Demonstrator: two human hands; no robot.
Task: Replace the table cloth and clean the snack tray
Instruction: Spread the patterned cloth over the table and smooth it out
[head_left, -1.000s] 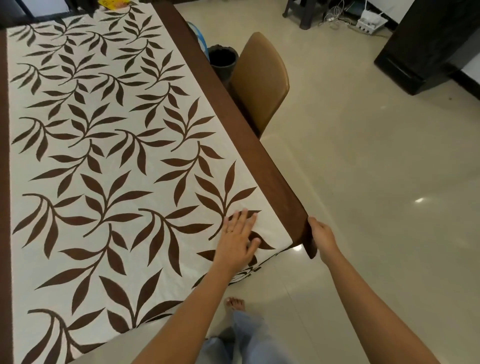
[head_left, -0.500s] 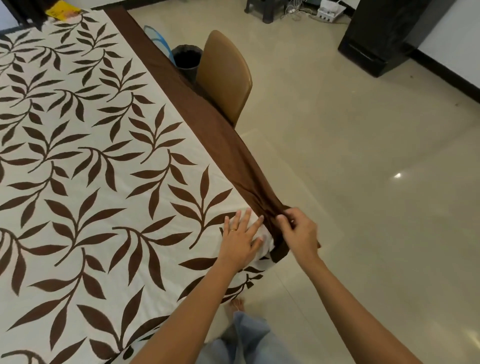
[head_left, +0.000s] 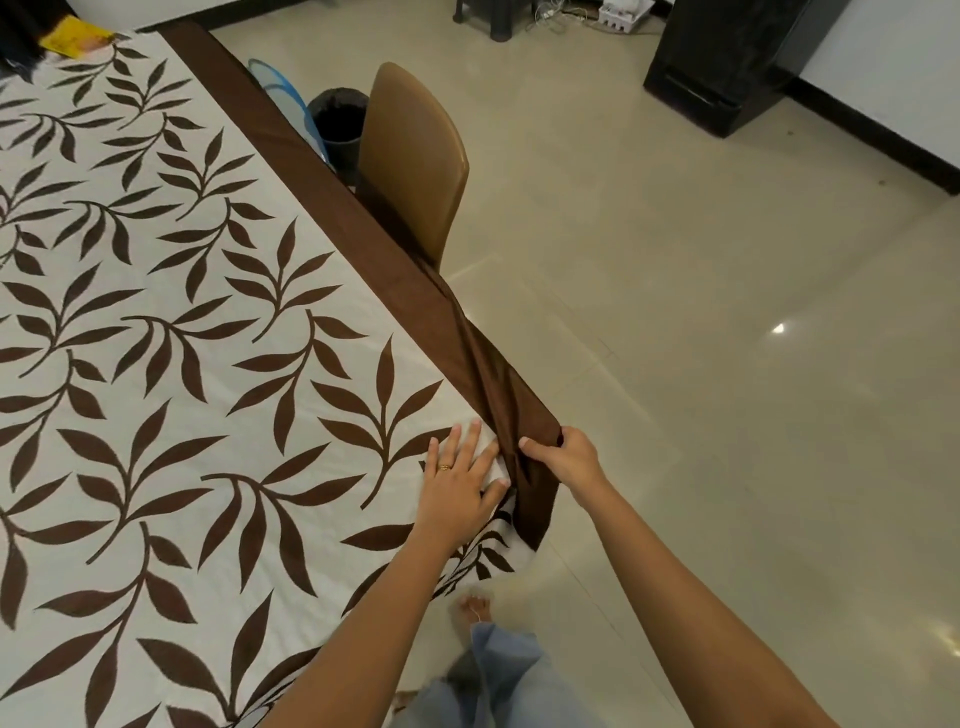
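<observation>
A cream table cloth (head_left: 156, 364) with brown leaf prints covers the table. A plain brown border (head_left: 363, 234) runs along its right edge. My left hand (head_left: 457, 478) lies flat with spread fingers on the cloth at the near right corner. Beside it, my right hand (head_left: 563, 457) grips the bunched brown border at that corner, lifted above the table edge. The gathered brown fabric (head_left: 530, 499) hangs down below my right hand. No snack tray is in view.
A tan chair (head_left: 415, 156) is pushed in at the table's right side. A dark bin (head_left: 340, 122) and a blue object (head_left: 275, 78) stand behind it. A yellow item (head_left: 72, 36) lies at the table's far end. A black cabinet (head_left: 727, 62) stands across the tiled floor.
My right hand moved from under the hanging corner up to the table edge, gathering the brown border into a bunch. My left hand stayed pressed on the corner.
</observation>
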